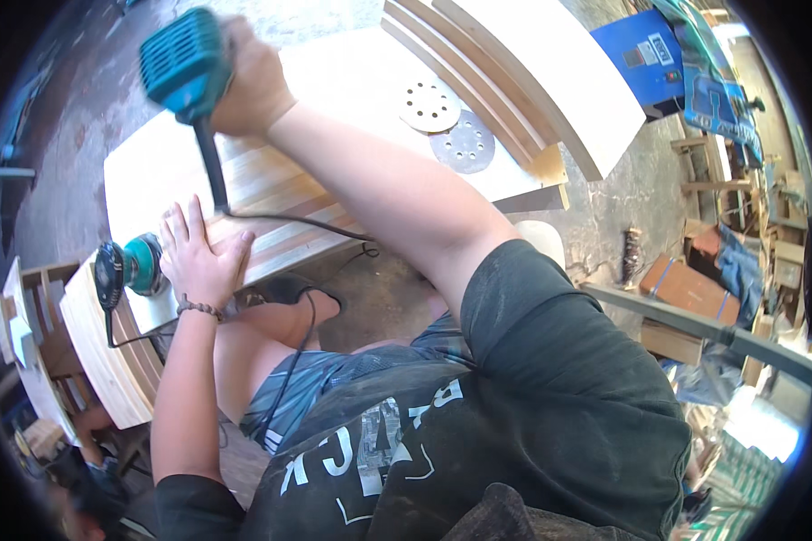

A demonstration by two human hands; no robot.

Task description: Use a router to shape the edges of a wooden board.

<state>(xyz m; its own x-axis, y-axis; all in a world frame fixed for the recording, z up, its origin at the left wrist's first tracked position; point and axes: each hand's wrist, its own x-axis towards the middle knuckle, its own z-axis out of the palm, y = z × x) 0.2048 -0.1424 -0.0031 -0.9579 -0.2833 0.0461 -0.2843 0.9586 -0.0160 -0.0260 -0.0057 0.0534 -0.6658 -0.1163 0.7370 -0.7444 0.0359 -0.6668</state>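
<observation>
My right hand (251, 83) grips a teal corded power tool (176, 63), lifted above a pale board (131, 171) with striped laminated wood (271, 180) on it. Its black cord drapes across the wood. My left hand (198, 252) lies spread on the wood near the board's near left part, beside a second teal-and-black sander (143, 263). A white perforated sanding disc (429, 105) and a grey one (463, 142) lie right of my right forearm. Past them are long wooden strips (492, 95).
Curved stacked wood (108, 361) stands at left, near a wooden frame (32, 352). At upper right is a blue machine (641, 59). On the right are a metal rail (767, 352), a brown box (686, 288) and scrap timber. A black cord hangs past my legs.
</observation>
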